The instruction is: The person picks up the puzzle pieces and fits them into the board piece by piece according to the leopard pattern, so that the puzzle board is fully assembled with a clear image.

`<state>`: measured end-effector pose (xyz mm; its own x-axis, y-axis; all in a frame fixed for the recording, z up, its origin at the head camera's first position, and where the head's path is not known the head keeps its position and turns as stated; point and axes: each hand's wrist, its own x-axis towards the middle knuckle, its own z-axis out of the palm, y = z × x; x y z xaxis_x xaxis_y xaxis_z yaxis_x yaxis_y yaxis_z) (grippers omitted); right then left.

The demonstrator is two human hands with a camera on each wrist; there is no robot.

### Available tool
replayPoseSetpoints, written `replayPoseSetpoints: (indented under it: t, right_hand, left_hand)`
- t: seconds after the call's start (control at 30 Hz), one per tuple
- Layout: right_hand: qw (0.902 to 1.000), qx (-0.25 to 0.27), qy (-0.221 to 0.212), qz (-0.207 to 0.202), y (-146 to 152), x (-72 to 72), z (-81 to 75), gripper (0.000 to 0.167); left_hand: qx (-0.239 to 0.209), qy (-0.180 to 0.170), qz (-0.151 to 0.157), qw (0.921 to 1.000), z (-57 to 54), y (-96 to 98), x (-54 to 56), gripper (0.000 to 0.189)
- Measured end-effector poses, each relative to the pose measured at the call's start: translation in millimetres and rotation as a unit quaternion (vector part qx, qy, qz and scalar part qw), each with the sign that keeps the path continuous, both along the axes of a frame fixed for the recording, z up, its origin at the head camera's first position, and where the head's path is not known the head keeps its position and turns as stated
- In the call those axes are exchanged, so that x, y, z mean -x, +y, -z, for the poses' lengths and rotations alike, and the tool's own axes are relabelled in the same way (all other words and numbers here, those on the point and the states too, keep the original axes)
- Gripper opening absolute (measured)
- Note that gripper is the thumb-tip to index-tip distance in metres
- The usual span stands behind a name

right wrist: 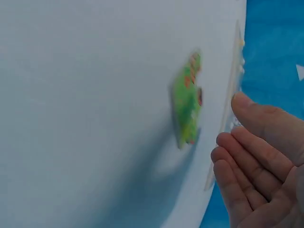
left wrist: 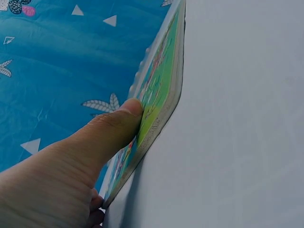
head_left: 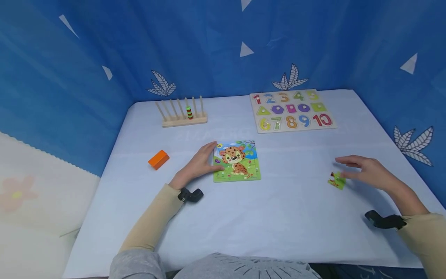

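A square leopard jigsaw puzzle (head_left: 240, 157) lies on the white tabletop in front of the person. The left hand (head_left: 200, 162) holds its left side, with the thumb (left wrist: 130, 110) over the picture face and the other fingers at the edge, partly hidden in the left wrist view. Over to the right is a loose green puzzle piece (head_left: 336, 180) with red and brown marks. Just beside it hovers the right hand (head_left: 371, 172), its thumb overlapping the piece from above in the head view. The right wrist view shows a gap between the fingers and the puzzle piece (right wrist: 187, 102).
An orange block (head_left: 158, 159) sits left of the left hand. Behind stands a wooden peg rack (head_left: 184, 121) with green and red beads on one peg. A number and shape board (head_left: 294, 111) lies at the back right. Blue curtains (head_left: 209, 46) border the table.
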<state>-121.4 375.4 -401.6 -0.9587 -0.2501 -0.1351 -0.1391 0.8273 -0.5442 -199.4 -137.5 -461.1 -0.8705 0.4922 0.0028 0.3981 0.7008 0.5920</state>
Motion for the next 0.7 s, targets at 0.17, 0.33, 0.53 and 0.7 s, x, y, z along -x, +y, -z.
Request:
replayPoseSetpoints:
  t: [0.17,0.33,0.53,0.7]
  right_hand:
    - [0.9989,-0.041,0.025,0.002,-10,-15.0,8.8,0.062]
    - [0.9947,-0.072,0.073,-0.011,-16,-21.0,15.3,0.063]
    - [0.9878,-0.080,0.132,-0.021,-17,-24.4,21.3,0.055]
    - [0.9846,-0.068,0.156,-0.039,-16,-22.9,24.5,0.056]
  left_hand:
    - [-0.001,-0.004,-0.002,1.0000,-2.1,0.0,-1.2,0.103]
    - [-0.001,-0.004,0.000,1.0000,-2.3,-0.3,-0.4,0.103]
    - [-0.001,-0.002,-0.002,1.0000,-1.5,-0.3,0.4,0.103]
    - [-0.001,-0.005,-0.002,1.0000,-0.5,-0.2,-0.2,0.102]
